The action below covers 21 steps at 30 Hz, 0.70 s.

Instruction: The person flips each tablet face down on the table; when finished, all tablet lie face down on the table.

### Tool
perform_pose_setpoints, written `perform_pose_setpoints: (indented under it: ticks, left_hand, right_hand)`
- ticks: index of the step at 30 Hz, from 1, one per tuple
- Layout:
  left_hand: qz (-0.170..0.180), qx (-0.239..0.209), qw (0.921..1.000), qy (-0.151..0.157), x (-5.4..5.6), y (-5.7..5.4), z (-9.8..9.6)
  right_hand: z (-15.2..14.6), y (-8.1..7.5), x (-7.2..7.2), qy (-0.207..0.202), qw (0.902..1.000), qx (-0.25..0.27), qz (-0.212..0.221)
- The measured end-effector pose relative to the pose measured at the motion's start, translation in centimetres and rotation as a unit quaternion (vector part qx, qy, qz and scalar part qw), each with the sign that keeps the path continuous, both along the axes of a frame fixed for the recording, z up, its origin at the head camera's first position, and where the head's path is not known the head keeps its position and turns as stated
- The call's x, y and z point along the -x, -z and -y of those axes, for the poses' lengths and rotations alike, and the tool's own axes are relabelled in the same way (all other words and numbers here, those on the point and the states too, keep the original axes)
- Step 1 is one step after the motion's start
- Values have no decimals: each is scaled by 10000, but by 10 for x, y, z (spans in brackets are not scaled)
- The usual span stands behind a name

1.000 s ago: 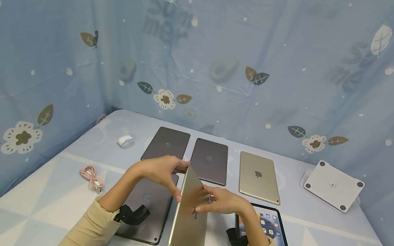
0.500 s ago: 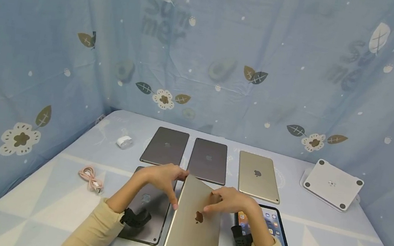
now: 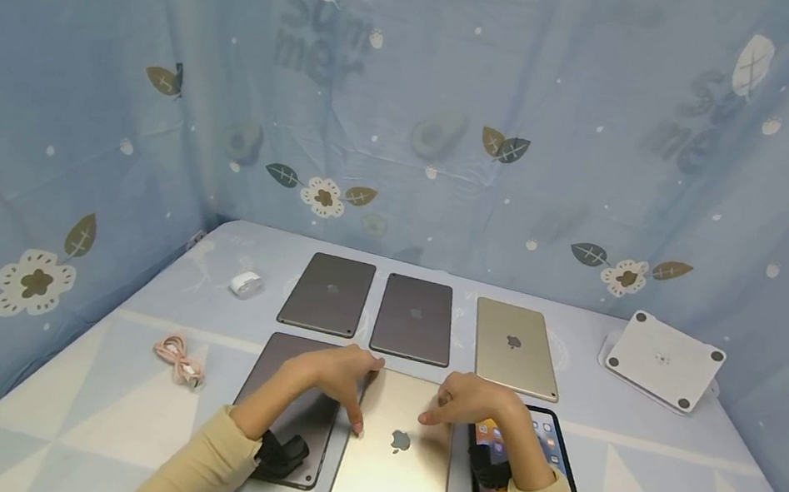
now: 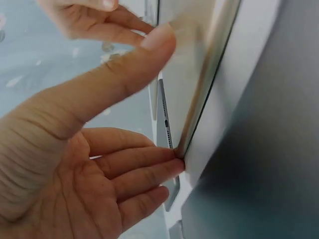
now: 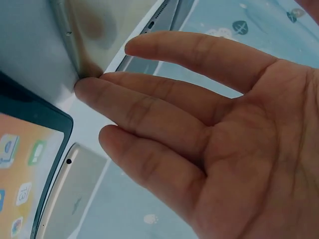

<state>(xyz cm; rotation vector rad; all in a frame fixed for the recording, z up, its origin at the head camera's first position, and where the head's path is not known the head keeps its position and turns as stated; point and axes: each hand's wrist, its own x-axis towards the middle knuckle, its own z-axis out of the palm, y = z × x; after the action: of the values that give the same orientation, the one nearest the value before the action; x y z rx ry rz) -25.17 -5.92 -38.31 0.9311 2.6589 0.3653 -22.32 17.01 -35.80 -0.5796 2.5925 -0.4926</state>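
In the head view a gold tablet [image 3: 380, 479] lies back up at the near middle of the table, its apple logo showing. My left hand [image 3: 336, 378] is at its far left corner, with the thumb near the left edge. In the left wrist view, extended fingers [image 4: 144, 177] touch that corner. Across from it, my right hand [image 3: 467, 401] is at the far right corner, thumb above the back. The right wrist view shows straight fingers [image 5: 134, 107] with fingertips right at the tablet's edge. A dark grey tablet [image 3: 295, 417] lies to the left, partly under my left hand and wrist.
On the right lies a tablet with a lit screen [image 3: 548, 444], partly covered by my right forearm. Two dark tablets [image 3: 328, 296] and another gold tablet [image 3: 516, 351] form a back row. A white stand [image 3: 666, 364], white charger [image 3: 246, 284] and pink cable [image 3: 179, 360] lie farther out.
The gold tablet, held steeply on its edge a second ago, has tipped over to the right and now lies flat, back up. Both hands have stayed at its far corners.
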Motion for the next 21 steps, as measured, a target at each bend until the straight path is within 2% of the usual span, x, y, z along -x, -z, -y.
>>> perform_pose_setpoints:
  ticks: [7,13,16,21]
  left_hand:
    - [11,-3,10000,-86,-4,-1,-6]
    - [66,-93,9999,-110,-8,-4,-8]
    - [106,-137,9998,18,-13,-10,-15]
    - [262,16,9987,448,-27,-22,-36]
  right_hand:
    - [-3,3,1,229,9996,183,-20]
    - [-14,3,1,202,9991,329,-175]
    - [-24,1,-1,259,9984,329,-372]
    - [-51,-1,-2,191,9963,581,-603]
